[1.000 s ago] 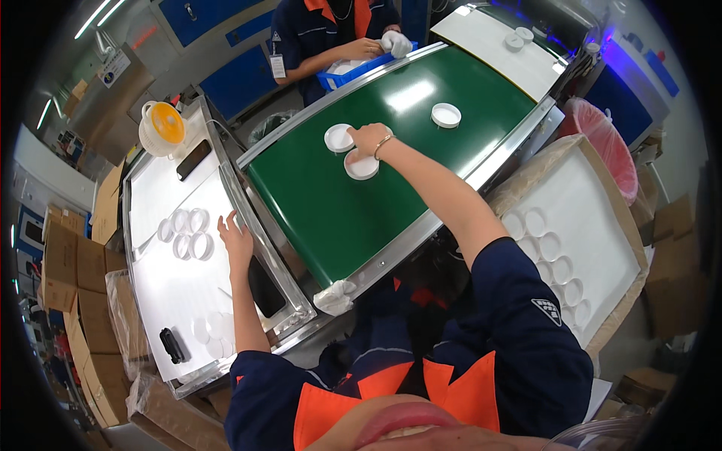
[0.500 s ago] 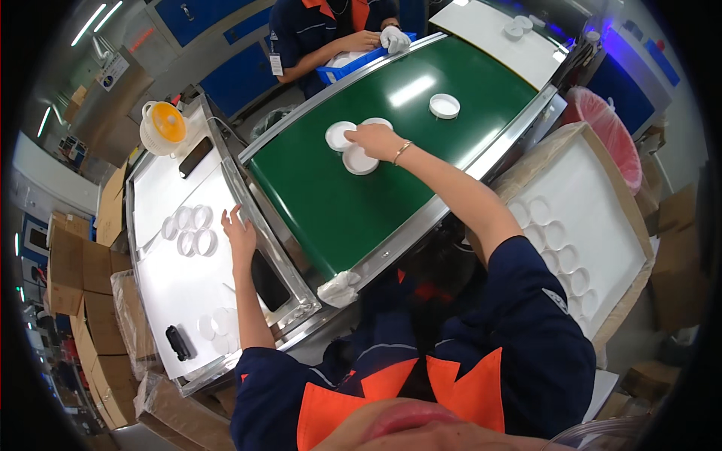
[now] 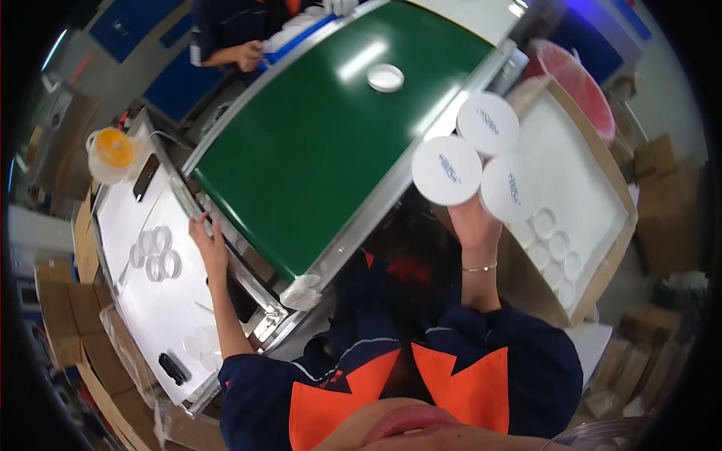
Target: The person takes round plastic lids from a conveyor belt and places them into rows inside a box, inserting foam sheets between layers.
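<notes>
My right hand [image 3: 475, 223] grips three white round lids [image 3: 447, 171] from below. They are fanned out in a cluster, with their flat, blue-printed faces showing. I hold them up between the green conveyor belt [image 3: 301, 150] and an open carton [image 3: 609, 169]; the lids hide most of my fingers. My left hand [image 3: 208, 239] is at the metal edge of the white worktable [image 3: 124, 319], fingers apart and nothing in them. Several clear rings [image 3: 158, 254] stand on that table near it. One white round lid [image 3: 385, 78] lies on the belt.
Several round pieces [image 3: 557, 245] lie in the carton. A pink-lined bin [image 3: 575, 86] stands beyond it. On the worktable are a yellow-and-white fan [image 3: 113, 150], a phone [image 3: 146, 178] and a black object [image 3: 173, 368]. Across the belt, a co-worker's hand [image 3: 249, 55] is beside a blue tray [image 3: 301, 36].
My right hand has picked the three lids up off the belt and carried them right, toward the carton, turning their printed faces into view. My left hand stays at the worktable edge. The view has shifted.
</notes>
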Action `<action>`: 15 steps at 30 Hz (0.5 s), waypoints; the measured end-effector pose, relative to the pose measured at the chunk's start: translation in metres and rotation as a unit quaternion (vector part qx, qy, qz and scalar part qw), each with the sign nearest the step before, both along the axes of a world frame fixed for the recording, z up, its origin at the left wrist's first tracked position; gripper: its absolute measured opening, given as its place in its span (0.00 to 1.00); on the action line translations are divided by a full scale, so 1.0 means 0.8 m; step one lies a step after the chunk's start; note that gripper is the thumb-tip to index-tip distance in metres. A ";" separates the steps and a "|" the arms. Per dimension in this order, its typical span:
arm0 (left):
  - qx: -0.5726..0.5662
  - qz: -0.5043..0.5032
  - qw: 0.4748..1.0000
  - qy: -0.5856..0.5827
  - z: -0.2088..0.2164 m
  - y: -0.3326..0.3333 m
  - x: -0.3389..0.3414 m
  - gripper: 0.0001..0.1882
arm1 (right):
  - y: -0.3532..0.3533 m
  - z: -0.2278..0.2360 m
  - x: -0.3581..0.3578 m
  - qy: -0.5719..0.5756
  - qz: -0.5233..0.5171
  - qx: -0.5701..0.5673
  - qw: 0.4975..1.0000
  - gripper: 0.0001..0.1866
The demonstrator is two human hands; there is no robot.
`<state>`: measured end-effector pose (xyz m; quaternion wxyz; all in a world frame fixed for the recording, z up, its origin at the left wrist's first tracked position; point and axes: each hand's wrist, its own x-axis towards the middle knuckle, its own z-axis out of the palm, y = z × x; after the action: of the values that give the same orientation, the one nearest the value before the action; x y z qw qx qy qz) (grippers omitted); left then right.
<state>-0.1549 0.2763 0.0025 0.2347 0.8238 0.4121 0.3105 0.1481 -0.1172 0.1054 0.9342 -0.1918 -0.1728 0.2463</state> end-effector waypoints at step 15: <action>0.009 -0.015 0.999 0.049 0.002 -0.002 -0.005 0.20 | -0.005 0.027 -0.021 0.119 0.087 0.186 0.971 0.23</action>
<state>-0.1589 0.2744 0.0043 0.2114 0.8461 0.4079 0.2701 0.1314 -0.1214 0.1274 0.9424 0.0319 -0.1195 0.3107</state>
